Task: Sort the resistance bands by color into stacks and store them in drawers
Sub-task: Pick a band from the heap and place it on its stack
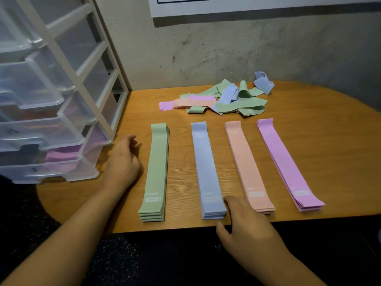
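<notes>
Four flat stacks of resistance bands lie side by side on the wooden table (309, 141): green stack (156, 172), blue stack (207, 172), peach stack (246, 166), pink stack (286, 164). Behind them sits a loose pile of mixed bands (222, 98) in green, blue, peach and pink. My left hand (123, 159) rests on the table left of the green stack, fingers loosely curled, holding nothing. My right hand (245, 221) is at the table's front edge, its fingertips touching the near end of the blue stack.
A clear plastic drawer unit (51, 112) with a white frame stands at the left on the table; pink bands show through a lower drawer. A grey wall runs behind the table. A white board edge (247, 7) hangs on it.
</notes>
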